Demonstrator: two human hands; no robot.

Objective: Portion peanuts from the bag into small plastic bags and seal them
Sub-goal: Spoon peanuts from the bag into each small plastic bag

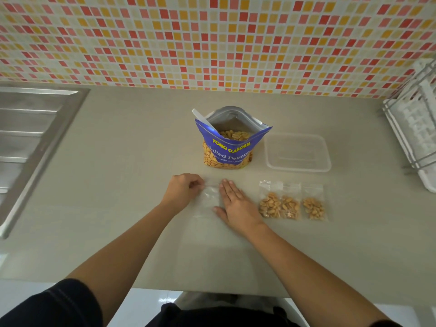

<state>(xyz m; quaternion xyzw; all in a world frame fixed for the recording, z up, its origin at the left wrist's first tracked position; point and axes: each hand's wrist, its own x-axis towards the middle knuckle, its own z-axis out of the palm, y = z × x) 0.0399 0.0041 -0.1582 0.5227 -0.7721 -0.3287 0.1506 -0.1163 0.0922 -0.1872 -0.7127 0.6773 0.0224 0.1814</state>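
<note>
An open blue peanut bag stands at the middle of the counter, with a white spoon sticking out of it. In front of it lies an empty clear small bag, flat on the counter. My left hand pinches that bag's top left corner. My right hand lies flat on its right side, fingers together. To the right lie three small bags holding peanuts, side by side.
An empty clear plastic container sits right of the peanut bag. A steel sink drainboard fills the left side. A white dish rack stands at the right edge. The tiled wall runs along the back.
</note>
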